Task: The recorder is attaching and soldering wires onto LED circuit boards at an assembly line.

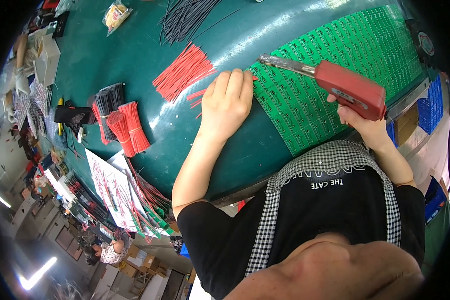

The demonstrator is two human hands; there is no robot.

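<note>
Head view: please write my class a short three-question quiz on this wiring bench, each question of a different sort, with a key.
1. True or false: the right hand grips the red soldering gun.
2. The gun's metal tip lies over: A) the green board panel; B) a blue crate; C) the white sheets.
3. Fill in: the loose cut wires beside the left hand are ____ in colour.
Key: 1 true; 2 A; 3 red.
</note>
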